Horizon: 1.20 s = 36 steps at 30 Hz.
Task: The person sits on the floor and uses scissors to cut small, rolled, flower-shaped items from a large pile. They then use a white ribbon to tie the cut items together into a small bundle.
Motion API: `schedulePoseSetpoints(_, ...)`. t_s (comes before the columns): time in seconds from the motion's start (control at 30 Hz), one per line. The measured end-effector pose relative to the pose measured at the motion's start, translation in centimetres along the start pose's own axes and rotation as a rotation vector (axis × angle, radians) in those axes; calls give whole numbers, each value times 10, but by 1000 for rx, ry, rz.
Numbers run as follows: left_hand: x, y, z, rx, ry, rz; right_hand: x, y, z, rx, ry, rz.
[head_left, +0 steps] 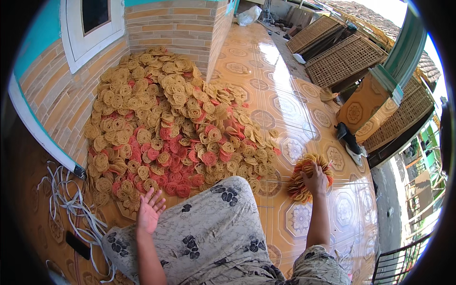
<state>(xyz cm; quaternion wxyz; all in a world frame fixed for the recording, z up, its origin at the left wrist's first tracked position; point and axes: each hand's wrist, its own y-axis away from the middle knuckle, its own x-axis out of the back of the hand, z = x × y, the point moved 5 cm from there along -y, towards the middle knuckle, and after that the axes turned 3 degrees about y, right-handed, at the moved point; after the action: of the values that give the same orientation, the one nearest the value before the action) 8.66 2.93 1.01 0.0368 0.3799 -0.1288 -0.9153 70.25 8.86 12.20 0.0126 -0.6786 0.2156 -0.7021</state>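
Note:
A big heap of round coiled crackers [166, 123], yellow and red, lies on the tiled floor against the brick wall. My left hand [149, 211] hovers palm up and empty, fingers spread, at the near edge of the heap beside my raised knee. My right hand [316, 180] rests on a separate stack of the same yellow and red crackers [304, 178] standing on the floor to my right, fingers curled over its top. My legs, in grey cloth with dark flower prints [223, 232], fill the lower middle.
White plastic straps [66, 204] lie tangled at the lower left by a dark flat object [77, 245]. Woven bamboo trays [342, 59] lean at the far right, near a dark sandal [347, 137]. A metal railing [399, 266] stands at the lower right.

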Motion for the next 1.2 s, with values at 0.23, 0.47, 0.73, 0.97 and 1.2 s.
schedulePoseSetpoints(0.23,4,2,0,-49,1,16,6,42,-3,-56,43,93)
schedulePoseSetpoints(0.47,-7,7,8,-15,-83,59,-9,42,-6,4,126,122)
schedulePoseSetpoints(0.73,67,44,115,-364,-884,415,-7,32,-48,11,220,303)
schedulePoseSetpoints(0.97,198,131,171,-298,-1670,814,-15,15,-152,270,-289,166)
schedulePoseSetpoints(1.2,213,118,158,-433,-1869,670,-13,26,-266,486,-521,76)
